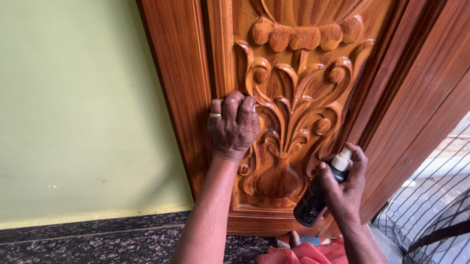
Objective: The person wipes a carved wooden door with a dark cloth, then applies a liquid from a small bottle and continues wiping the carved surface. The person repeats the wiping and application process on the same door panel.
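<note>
Two hands work at a carved wooden door [298, 89]. The left hand [233, 127], a ring on one finger, is curled tight against the carving's edge; whether it grips anything, I cannot tell. The right hand [345, 187] wraps a dark spray bottle [315, 197], its white nozzle aimed at the carved vase, finger on top. Pale green wall [62, 105] stands left, speckled dark stone floor [78, 258] below, pink cloth [304, 259] near the sill.
</note>
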